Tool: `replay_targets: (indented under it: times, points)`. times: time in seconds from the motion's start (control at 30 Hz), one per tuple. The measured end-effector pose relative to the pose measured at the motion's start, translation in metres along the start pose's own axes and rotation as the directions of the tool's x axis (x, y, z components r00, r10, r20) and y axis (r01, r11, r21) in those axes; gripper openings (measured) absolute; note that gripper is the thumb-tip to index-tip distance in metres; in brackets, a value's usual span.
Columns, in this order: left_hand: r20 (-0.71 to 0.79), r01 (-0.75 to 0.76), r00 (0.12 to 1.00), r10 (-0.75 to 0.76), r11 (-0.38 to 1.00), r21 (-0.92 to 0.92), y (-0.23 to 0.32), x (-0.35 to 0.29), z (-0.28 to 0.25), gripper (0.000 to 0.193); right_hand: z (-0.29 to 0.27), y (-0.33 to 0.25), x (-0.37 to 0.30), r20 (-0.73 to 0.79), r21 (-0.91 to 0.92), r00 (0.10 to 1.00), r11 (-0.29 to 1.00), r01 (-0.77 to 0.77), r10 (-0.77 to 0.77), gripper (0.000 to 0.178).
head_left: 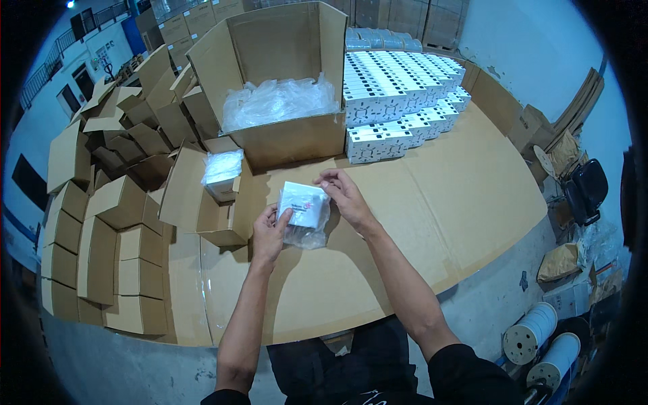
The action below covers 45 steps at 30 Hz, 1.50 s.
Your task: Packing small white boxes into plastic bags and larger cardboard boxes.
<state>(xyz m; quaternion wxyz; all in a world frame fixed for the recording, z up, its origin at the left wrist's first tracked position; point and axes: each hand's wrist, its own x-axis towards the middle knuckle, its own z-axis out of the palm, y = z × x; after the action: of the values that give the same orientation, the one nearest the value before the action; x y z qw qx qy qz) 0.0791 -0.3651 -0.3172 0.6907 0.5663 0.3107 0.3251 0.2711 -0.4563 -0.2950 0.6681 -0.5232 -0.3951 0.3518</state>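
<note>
A white square box in a clear plastic bag is held over the cardboard-covered table. My left hand grips its left side, thumb across the front face. At its upper right corner, my right hand has its fingertips bent together against the bag's edge; whether they pinch the plastic is hard to make out. Left of my hands stands a small open carton with bagged white items inside its far end. Behind it, a large open carton holds a heap of clear plastic bags.
Stacked white boxes with black marks fill the table's back right. Many open empty cartons crowd the left side. The table is covered in cardboard. Cable spools and a black chair stand on the floor at right.
</note>
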Motion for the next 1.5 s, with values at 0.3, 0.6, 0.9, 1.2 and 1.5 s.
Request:
replay_targets:
  times: [0.3,0.6,0.9,1.2,1.5]
  points:
    - [-0.042,-0.085,0.996,0.079,0.986,-0.144,-0.008,0.015,0.006,0.032,0.009,0.014,-0.013,0.006,-0.035,0.967,0.967,-0.253,0.254,0.028]
    - [-0.111,-0.163,0.978,0.178,0.977,0.137,-0.006,0.016,0.006,0.041,0.015,0.027,-0.006,-0.015,0.265,0.986,0.952,-0.156,0.166,0.027]
    - [-0.014,-0.283,0.959,0.283,0.954,-0.096,0.002,0.013,0.009,0.046,0.021,0.002,-0.014,-0.042,0.357,0.998,0.934,-0.029,0.047,0.029]
    - [-0.009,-0.296,0.949,0.316,0.879,-0.375,0.008,0.007,0.017,0.038,0.023,-0.006,-0.014,-0.015,0.137,0.998,0.989,0.058,-0.057,0.036]
    - [-0.037,-0.241,0.967,0.253,0.854,-0.462,0.005,0.015,0.010,0.039,0.017,-0.001,-0.015,0.039,0.048,0.998,0.998,-0.042,0.040,0.045]
